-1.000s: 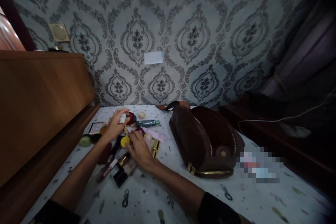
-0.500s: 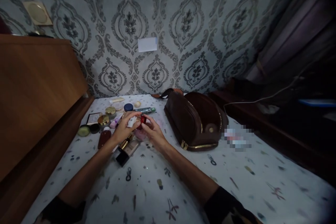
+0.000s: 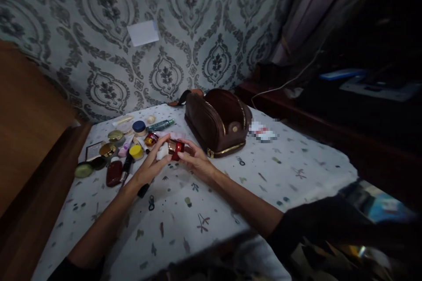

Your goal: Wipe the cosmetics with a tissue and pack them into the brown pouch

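Observation:
Between my two hands is a small cluster of cosmetic containers held sideways above the bedsheet. My left hand [image 3: 150,169] curls its fingers and thumb round a rounded white piece [image 3: 162,152] with a copper-gold part beside it. My right hand [image 3: 199,162] grips a shiny red jar [image 3: 177,150] at the other end. Whether these parts are joined, I cannot tell. Just behind my left hand are a yellow-lidded jar [image 3: 136,152] and a red-and-gold jar [image 3: 150,139]. To the right of my hands stands a brown toiletry bag [image 3: 206,127], unzipped, its dark inside showing.
Left of my hands lie several cosmetics: a blue-lidded jar [image 3: 139,127], a green tube [image 3: 160,125], gold-lidded jars [image 3: 107,149] and a dark red case [image 3: 114,173]. A wooden cabinet [image 3: 29,131] borders the left; a patterned wall [image 3: 184,30] rises behind.
The view has swung right and tilted. Both hands have shifted away from the pile of cosmetics and closer to the bag, still holding the containers. The yellow-lidded jar now shows.

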A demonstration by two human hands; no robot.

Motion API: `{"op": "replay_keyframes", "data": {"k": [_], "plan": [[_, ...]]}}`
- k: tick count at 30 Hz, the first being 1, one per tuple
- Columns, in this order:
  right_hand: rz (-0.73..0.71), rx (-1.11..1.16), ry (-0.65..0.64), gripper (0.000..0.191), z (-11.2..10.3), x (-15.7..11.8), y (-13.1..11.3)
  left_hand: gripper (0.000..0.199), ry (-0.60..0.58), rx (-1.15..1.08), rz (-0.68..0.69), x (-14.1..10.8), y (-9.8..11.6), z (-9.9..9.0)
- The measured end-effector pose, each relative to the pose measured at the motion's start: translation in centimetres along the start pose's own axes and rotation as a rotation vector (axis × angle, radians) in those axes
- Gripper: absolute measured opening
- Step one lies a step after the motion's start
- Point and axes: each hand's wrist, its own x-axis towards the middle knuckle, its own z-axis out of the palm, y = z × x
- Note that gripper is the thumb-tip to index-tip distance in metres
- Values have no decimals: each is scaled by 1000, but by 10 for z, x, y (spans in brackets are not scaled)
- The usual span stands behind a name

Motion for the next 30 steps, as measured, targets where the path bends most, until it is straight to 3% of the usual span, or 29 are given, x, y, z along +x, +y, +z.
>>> {"op": "replay_keyframes", "data": {"k": [5,10,14,20,25,30], "plan": [[-111,-242,-10,63,-24,-13,-5,70,-74,182,-75,-4,9,21],[-207,-405,-92,66,-40,-26,-6,66,-89,279,-54,-4,15,47],[-305,-577,-143,63,-45,-35,-8,53,58,261,-64,-6,14,69],[-390,-795,-222,65,-52,-44,-14,57,312,206,-249,-2,21,96],[-381,-766,-231,68,-50,-47,-13,56,435,256,-356,8,32,99],[-320,-744,-222,66,-46,-50,-17,43,336,213,-559,16,37,88]]}}
